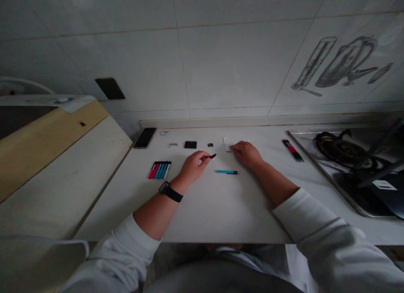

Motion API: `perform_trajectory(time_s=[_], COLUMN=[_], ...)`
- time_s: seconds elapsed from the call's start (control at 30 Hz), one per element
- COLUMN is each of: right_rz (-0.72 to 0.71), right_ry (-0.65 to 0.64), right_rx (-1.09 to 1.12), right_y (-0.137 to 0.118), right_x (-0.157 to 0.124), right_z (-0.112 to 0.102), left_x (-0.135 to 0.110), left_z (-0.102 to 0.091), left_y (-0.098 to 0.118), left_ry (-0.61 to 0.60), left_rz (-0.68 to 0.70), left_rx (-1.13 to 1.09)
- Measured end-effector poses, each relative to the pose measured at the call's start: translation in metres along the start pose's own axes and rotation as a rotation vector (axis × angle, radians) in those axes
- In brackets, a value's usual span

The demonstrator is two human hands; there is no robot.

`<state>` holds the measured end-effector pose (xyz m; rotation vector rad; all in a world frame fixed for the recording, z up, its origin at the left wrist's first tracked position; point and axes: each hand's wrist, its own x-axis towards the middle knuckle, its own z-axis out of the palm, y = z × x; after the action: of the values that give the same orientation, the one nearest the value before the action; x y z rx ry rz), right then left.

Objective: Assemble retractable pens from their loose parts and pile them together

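Note:
My left hand (195, 164) pinches a small black pen part (213, 156) between thumb and fingertips, above the white counter. My right hand (247, 153) has its fingers pressed together at the lower end of several thin white pen refills (226, 143); whether one is between the fingertips is too small to tell. Below and between the hands lies a blue pen (227, 172) with a black end. Farther back are a row of black pen grips (190, 144), several small springs (173, 144) and some tiny dark pieces (210, 145).
Red, blue and white pen barrels (160, 170) lie in a row at left. A phone (145, 138) and a small ring (163, 133) lie behind them. Red and black pens (292, 150) rest at right, beside a gas stove (356, 171). A tiled wall (227, 70) closes off the back.

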<state>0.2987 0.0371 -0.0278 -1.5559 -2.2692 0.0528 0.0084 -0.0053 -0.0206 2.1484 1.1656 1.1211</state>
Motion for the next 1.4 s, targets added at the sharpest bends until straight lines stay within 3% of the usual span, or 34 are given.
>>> perform_trajectory(time_s=[0.43,0.7,0.93,1.2,1.4], right_rz=[-0.042,-0.16,-0.222,-0.162,-0.184], right_ry=[-0.076,-0.205,-0.198,-0.204,-0.219], right_rx=[-0.079,-0.141,-0.057,-0.021,-0.13], right_y=[-0.008,-0.032,-0.052,-0.037,-0.042], right_x=[-0.004,-0.01,-0.011,-0.01,-0.01], right_z=[-0.015,-0.034,-0.026,-0.032,-0.024], left_x=[0.0,-0.001,-0.001,0.0,0.001], left_z=[-0.001,0.001,0.0,0.0,-0.001], left_y=[0.002,0.001,0.002,0.0,-0.001], left_ry=[-0.015,-0.02,-0.033,-0.04,-0.018], left_rz=[0.015,0.0,0.002,0.002,0.005], left_rx=[0.011,0.01,0.001,0.027,0.035])
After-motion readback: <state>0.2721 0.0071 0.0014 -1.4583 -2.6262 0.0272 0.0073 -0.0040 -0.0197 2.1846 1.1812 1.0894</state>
